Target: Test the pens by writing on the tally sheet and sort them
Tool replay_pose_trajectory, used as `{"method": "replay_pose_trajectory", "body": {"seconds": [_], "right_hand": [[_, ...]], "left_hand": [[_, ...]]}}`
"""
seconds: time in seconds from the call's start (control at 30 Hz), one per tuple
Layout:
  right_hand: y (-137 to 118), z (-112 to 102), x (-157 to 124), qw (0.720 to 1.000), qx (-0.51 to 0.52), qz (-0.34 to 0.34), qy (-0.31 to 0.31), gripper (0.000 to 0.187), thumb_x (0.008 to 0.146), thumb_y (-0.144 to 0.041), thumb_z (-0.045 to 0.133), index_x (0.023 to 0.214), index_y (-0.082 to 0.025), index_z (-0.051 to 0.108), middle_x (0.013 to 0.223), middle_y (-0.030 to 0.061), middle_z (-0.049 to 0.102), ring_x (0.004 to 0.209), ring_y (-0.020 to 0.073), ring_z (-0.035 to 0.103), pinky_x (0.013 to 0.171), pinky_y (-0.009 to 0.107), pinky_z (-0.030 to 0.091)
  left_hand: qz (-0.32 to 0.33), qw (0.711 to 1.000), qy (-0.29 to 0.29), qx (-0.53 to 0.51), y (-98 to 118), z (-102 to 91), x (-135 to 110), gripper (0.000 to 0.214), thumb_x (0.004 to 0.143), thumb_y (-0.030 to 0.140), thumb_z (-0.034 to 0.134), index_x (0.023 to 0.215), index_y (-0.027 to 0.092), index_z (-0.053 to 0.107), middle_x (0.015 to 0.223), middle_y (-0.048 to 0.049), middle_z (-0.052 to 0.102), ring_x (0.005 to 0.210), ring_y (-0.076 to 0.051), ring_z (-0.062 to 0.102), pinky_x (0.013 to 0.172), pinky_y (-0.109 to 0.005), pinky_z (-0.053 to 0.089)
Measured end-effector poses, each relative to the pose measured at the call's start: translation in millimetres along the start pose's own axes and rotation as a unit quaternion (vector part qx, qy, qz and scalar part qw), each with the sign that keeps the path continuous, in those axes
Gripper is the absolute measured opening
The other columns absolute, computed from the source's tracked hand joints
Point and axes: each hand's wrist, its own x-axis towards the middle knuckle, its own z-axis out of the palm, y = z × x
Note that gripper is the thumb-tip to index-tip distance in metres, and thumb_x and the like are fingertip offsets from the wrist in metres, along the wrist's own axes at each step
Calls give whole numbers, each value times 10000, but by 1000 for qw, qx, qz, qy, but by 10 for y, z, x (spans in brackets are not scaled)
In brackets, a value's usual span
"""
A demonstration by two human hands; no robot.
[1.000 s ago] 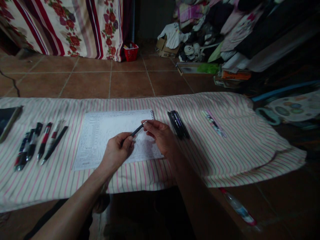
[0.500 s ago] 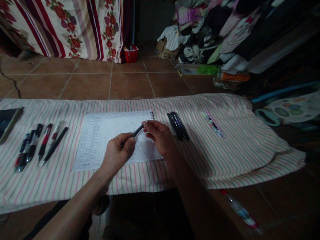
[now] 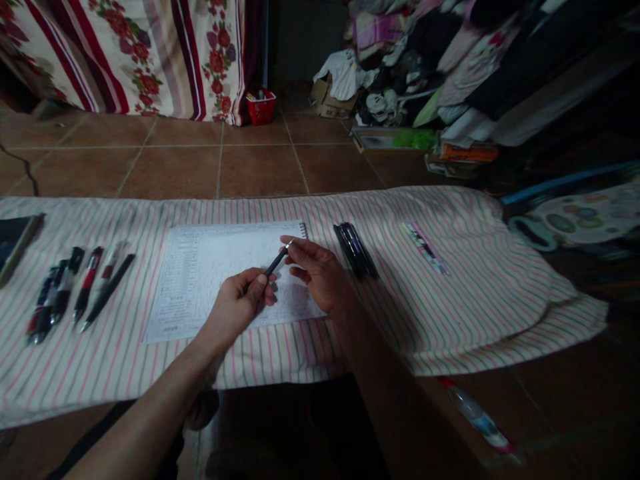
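Fingers of left hand (image 3: 237, 303) and right hand (image 3: 320, 273) grip one pen (image 3: 276, 265) over striped cloth (image 3: 450, 300) — tiled floor (image 3: 260, 167) beyond.

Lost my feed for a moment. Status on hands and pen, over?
Left hand gripping pen barrel. Right hand pinching its upper end. Pen above the notebook. Row of pens left, dark bundle right of the hands.

left hand (image 3: 235, 305) curled, right hand (image 3: 321, 275) pinching
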Motion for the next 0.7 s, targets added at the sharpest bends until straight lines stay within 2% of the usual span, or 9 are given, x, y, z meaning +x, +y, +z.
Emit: {"method": "replay_pose_trajectory", "body": {"seconds": [0.1, 0.3, 0.47, 0.7], "right_hand": [[-1, 0, 3, 1000, 9, 5, 3, 254, 643, -385, 742, 879, -292, 740, 796, -17, 628, 746, 109, 524, 663, 251, 379], [-25, -12, 1, 1000, -1, 1, 13, 239, 621, -383, 746, 833, -272, 746, 759, -16, 622, 743, 117, 508, 688, 266, 371], [-41, -16, 1, 1000, -6, -3, 15, 233, 611, -374, 753, 818, -268, 749, 737, -19, 621, 745, 114, 511, 697, 261, 376], [-33, 5, 1, 1000, -6, -16, 2, 233, 645, -398, 732, 837, -267, 747, 815, 4, 670, 769, 127, 551, 681, 257, 404]], "left_hand": [[2, 1000, 0, 15, 22, 1, -7, 232, 765, 346, 610, 792, 116, 624, 537, -14, 582, 446, -82, 453, 444, -205, 303], [24, 999, 15, 17, 29, 8, -15, 249, 727, 368, 643, 779, 126, 632, 555, -9, 578, 538, -118, 535, 494, -221, 361], [37, 999, 27, 22, 3, -3, -12, 265, 724, 371, 644, 818, 124, 645, 568, -1, 578, 503, -97, 493, 477, -217, 352], [38, 998, 36, 40, 68, 13, -38, 230, 736, 345, 628, 780, 120, 651, 555, -4, 578, 487, -94, 485, 463, -214, 361]]}}
